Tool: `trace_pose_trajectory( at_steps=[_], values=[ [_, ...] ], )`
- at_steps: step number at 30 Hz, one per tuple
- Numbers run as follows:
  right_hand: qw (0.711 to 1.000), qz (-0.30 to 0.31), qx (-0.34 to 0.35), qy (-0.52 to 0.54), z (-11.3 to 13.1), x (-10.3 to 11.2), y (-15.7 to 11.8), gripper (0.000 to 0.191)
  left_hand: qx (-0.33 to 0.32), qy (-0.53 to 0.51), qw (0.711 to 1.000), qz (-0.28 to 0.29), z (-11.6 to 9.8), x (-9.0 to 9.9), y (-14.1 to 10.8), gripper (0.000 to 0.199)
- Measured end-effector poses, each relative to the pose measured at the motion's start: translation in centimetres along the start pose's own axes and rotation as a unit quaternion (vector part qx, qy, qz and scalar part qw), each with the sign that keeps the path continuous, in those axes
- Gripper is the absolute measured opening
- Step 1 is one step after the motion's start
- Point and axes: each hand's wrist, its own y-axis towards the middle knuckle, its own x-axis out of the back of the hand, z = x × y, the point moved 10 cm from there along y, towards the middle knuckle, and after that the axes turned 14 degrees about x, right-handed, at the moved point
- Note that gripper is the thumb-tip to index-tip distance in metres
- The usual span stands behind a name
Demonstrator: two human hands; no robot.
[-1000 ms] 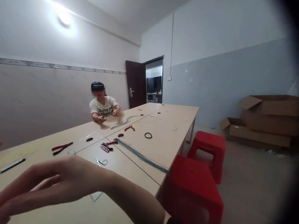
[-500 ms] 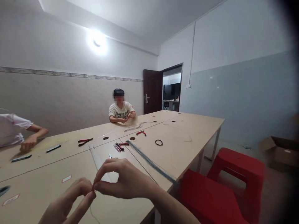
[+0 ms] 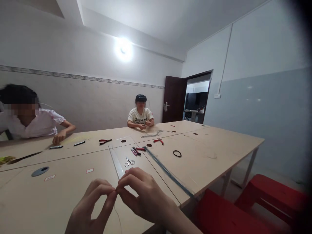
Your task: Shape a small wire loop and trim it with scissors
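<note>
My left hand (image 3: 94, 204) and my right hand (image 3: 143, 191) meet above the near part of the table, thumb and forefinger of each pinched together. A thin grey thread or wire (image 3: 118, 214) hangs down from the pinched fingertips of my left hand. Both sets of fingertips touch; what sits right between them is too small to make out. Just beyond my right hand lie small silver scissors (image 3: 129, 162) and a clear flat ruler-like strip (image 3: 116, 164), partly hidden by that hand. A long bundle of grey-blue strands (image 3: 168, 169) stretches to the right.
Red-handled pliers (image 3: 159, 141), more pliers (image 3: 138, 149) and a black ring (image 3: 177, 153) lie on the table (image 3: 226, 139). Two people sit across: one person (image 3: 140, 115) ahead, another person (image 3: 36, 123) at left. Red stools (image 3: 219, 211) stand at the right edge.
The view has turned left, so the table and people sit farther right and the left person's head shows. The silver scissors are now uncovered. My fingertips remain pinched together.
</note>
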Motion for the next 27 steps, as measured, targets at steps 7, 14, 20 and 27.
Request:
trace_pose_trajectory(
  at_steps=[7,14,20,27],
  values=[
    [0.999,0.006,0.001,-0.054,-0.1,0.8,-0.2,0.007,0.017,-0.025,0.998,-0.059,-0.7,0.9,-0.4,0.014],
    [0.990,0.016,-0.120,0.071,-2.5,2.2,0.9,0.014,0.111,-0.123,0.983,0.078,0.1,-0.9,0.5,0.025],
    [0.975,0.065,-0.144,0.157,-2.0,0.8,2.0,0.010,0.127,-0.180,0.968,0.122,-0.7,-1.8,0.4,0.022],
    [0.959,0.083,-0.167,0.214,-1.9,0.3,2.5,0.013,0.117,-0.187,0.963,0.154,-1.4,-2.0,0.2,0.019]
  ],
)
